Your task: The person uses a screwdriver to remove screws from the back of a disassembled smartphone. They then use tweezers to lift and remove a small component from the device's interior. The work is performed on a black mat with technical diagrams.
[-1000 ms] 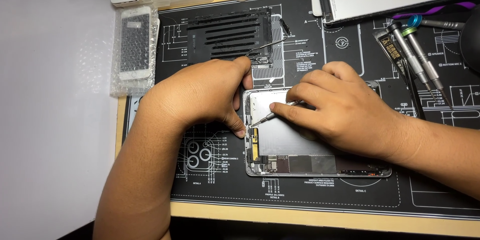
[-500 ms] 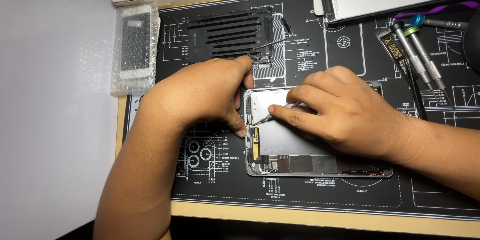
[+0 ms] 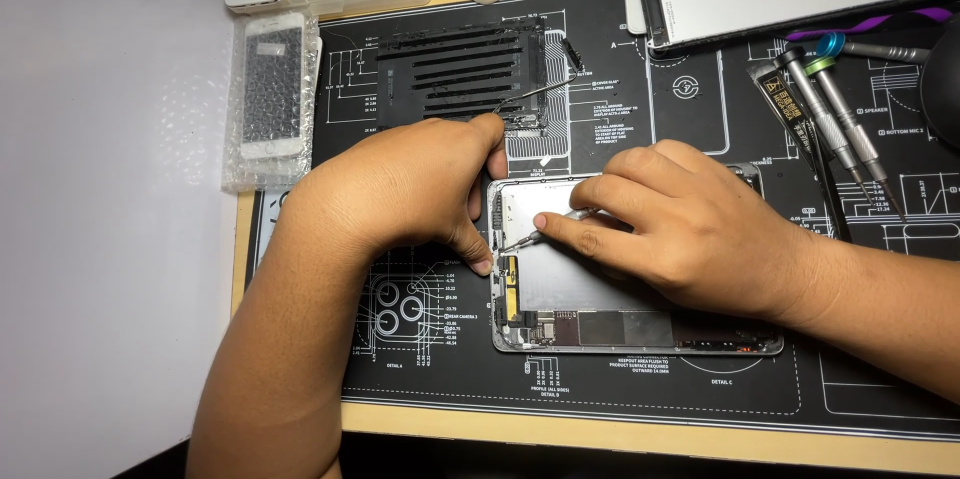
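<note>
Two bare hands meet close together, fingertips nearly touching.

The left hand (image 3: 400,189) comes in from the lower left on a bare forearm, palm down, knuckles raised, its fingers curled under and its thumb stretched toward the right, tip pressed down. The right hand (image 3: 690,229) reaches in from the right edge on a bare forearm, also palm down, its index finger and thumb extended leftward and pinched together around a slim tool tip, the other fingers folded loosely behind. The wrists stay low and fairly straight.
</note>
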